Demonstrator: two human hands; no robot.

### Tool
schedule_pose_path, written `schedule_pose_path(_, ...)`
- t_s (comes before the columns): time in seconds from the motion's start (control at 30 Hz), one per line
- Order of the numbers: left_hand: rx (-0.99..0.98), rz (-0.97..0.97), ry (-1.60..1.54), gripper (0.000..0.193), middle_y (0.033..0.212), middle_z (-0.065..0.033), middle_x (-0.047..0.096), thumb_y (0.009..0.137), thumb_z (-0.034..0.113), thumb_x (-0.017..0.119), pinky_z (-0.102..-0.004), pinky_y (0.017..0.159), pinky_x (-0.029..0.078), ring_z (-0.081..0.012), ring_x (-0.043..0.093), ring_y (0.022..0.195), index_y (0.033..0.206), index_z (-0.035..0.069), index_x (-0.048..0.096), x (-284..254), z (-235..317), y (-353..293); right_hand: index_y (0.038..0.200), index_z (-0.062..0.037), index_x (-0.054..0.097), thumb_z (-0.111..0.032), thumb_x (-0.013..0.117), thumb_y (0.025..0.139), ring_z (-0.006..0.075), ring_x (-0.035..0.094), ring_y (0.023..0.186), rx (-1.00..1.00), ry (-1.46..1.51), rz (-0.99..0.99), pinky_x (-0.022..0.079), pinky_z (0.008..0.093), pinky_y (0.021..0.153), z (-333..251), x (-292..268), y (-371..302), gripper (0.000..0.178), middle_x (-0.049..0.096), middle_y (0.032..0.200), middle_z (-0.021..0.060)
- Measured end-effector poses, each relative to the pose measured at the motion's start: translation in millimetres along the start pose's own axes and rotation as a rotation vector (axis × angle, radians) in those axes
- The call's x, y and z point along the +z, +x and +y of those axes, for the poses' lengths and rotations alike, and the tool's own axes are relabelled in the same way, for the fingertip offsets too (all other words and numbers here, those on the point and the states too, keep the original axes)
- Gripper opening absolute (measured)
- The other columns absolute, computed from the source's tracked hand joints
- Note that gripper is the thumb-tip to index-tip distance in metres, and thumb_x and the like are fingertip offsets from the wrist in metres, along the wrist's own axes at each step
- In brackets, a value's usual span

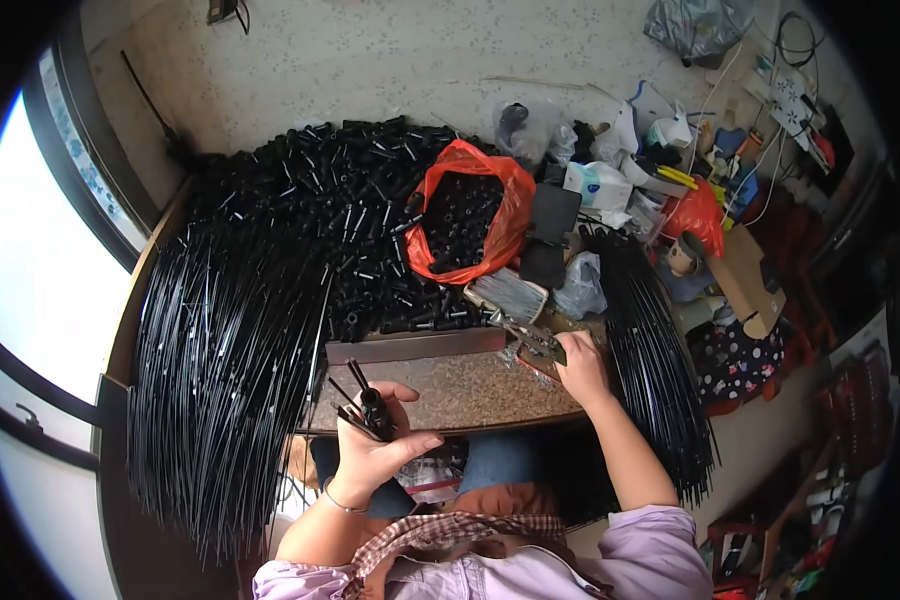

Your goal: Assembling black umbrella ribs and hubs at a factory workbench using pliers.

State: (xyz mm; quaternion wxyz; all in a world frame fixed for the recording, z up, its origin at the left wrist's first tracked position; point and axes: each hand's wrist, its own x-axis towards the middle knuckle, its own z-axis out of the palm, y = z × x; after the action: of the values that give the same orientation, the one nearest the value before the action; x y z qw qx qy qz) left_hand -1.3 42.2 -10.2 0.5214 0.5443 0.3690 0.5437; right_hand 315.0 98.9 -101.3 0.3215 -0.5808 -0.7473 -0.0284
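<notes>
My left hand is closed around a black tubular piece with an open round end, held over the front of the speckled table. Several thin black rods stick up beside that piece in the same grip. At the right, my right hand has its fingers round the handles of metal pliers, whose head points left. Beneath the pliers is a small shallow tray, partly covered. Just behind lies an open box of thin pale pins or wires.
A large heap of black tubular parts covers the back. Long black rods hang over the left edge, with another bundle at right. A red bag holds more parts. A brown strip borders the heap.
</notes>
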Motion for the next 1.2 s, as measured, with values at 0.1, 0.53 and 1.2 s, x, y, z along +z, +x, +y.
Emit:
schedule_pose_path(0.1,-0.024,-0.029,-0.041,0.045,0.062,0.0064,0.047,0.057,0.007,0.083,-0.0160,0.048,0.030,-0.0007,0.039,0.054,0.093,0.002,0.056,2,-4,3,0.090,-0.0040,0.054,-0.001,0.061,0.068,0.0253,0.055,0.087,-0.144,-0.055,0.008,0.048,0.0341,0.073,2,10,-1,0.023,0.058,0.085,0.0082)
schedule_pose_path(0.53,-0.066,-0.124,0.070,0.041,0.062,0.0055,0.049,0.056,0.005,0.082,-0.0174,0.049,0.031,-0.0019,0.042,0.054,0.089,0.005,0.057,8,0,-6,0.087,-0.0030,0.053,-0.002,0.062,0.074,0.0181,0.059,0.070,0.210,0.323,0.160,0.047,0.0302,0.061,-30,12,-2,0.015,0.059,0.079,0.0082)
schedule_pose_path(1.2,0.173,-0.117,0.027,0.073,0.068,0.0069,0.052,0.059,0.015,0.083,-0.0151,0.055,0.033,0.0003,0.043,0.061,0.120,0.001,0.046,32,39,-47,0.095,-0.0027,0.044,0.003,0.064,0.074,0.0129,0.054,0.078,0.244,1.573,0.037,0.045,0.0239,0.072,-234,-72,-35,0.029,0.054,0.085,0.0074)
